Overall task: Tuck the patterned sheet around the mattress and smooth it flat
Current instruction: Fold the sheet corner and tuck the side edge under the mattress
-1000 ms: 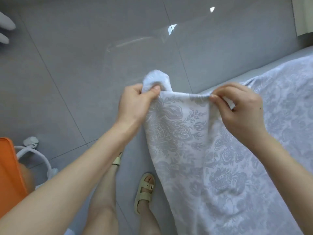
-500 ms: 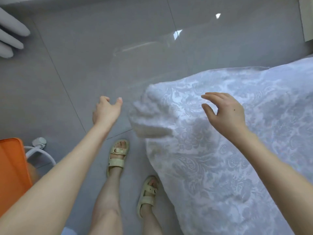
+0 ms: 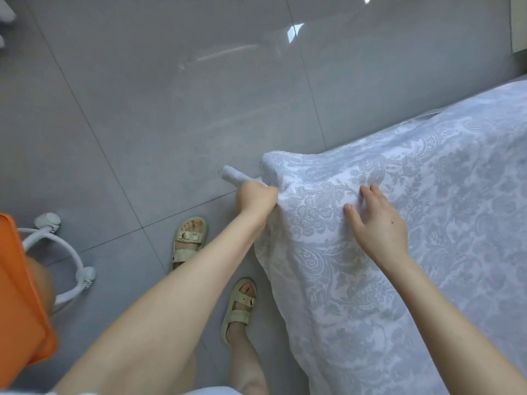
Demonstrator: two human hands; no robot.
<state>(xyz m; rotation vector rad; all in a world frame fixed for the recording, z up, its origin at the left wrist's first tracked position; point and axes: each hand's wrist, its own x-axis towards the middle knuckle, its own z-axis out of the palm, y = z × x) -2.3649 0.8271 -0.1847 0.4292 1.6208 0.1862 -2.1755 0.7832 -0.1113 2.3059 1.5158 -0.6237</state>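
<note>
the patterned sheet (image 3: pixel 399 280) lies draped over the mattress (image 3: pixel 484 94) corner, its side hanging loose, not yet tucked. the left hand (image 3: pixel 256 199) grips the bunched corner with curled fingers; the right hand (image 3: pixel 380 226) presses on top, fingers straight and spread. most tucking and smoothing seems left.

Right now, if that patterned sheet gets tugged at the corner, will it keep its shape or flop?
Probably floppy: the patterned sheet drapes over the corner and bunches in the left hand, with a twisted tail poking out. It looks light and thin, since folds hang loosely down the side. It may slide; the right hand lies flat on it.
</note>
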